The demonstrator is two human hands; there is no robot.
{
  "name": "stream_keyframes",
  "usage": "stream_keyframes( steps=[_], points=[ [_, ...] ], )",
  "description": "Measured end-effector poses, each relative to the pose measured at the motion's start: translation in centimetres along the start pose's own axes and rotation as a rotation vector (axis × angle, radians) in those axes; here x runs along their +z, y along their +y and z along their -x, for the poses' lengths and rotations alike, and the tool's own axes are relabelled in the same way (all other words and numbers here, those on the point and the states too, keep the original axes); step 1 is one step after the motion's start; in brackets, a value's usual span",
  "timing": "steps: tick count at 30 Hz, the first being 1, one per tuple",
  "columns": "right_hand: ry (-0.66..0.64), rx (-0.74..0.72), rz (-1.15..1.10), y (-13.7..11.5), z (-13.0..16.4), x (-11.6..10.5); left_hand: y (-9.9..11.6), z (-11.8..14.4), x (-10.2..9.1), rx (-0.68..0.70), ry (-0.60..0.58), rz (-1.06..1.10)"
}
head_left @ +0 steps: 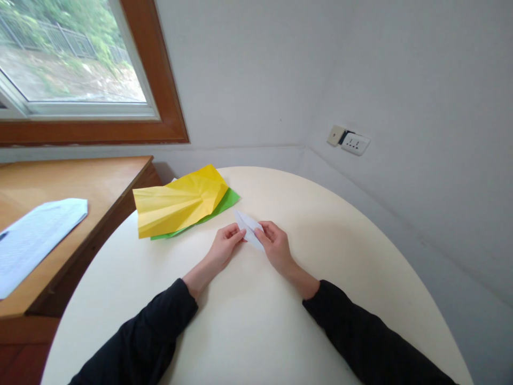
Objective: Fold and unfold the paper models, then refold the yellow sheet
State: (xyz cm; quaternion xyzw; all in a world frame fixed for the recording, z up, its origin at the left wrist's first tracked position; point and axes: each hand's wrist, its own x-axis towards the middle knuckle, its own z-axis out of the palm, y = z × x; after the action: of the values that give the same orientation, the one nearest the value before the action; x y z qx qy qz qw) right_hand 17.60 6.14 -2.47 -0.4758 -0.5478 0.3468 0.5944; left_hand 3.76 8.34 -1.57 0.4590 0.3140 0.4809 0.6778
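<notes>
Between my two hands is a small folded white paper, pointed at its far end and creased along its length. My left hand pinches its left edge between thumb and fingers. On the other side, my right hand grips the right edge, thumb on top and fingers curled beneath. Both hands are low over the white round table. Beyond my left hand lies a creased yellow paper, partly covering a green paper.
At the left stands a wooden desk with printed white sheets on it. A wood-framed window is above the desk. On the wall to the right is a power socket. Walls border the table's far and right sides.
</notes>
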Motion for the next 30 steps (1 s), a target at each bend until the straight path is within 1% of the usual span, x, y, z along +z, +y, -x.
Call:
stream_keyframes(
  steps=[4,10,21,30],
  points=[
    [-0.035,0.013,0.005,0.17,-0.01,0.06,0.17,0.03,0.05,-0.014,-0.001,0.047],
    [-0.013,0.020,0.045,0.11,-0.10,0.03,0.30,0.08,0.23,-0.032,0.045,0.062],
    [0.006,0.031,0.040,-0.04,-0.17,-0.04,0.46,0.03,0.43,-0.038,0.109,0.083],
    [0.017,0.028,0.030,-0.08,-0.10,-0.11,0.18,-0.11,0.05,-0.031,0.148,0.100]
  ],
)
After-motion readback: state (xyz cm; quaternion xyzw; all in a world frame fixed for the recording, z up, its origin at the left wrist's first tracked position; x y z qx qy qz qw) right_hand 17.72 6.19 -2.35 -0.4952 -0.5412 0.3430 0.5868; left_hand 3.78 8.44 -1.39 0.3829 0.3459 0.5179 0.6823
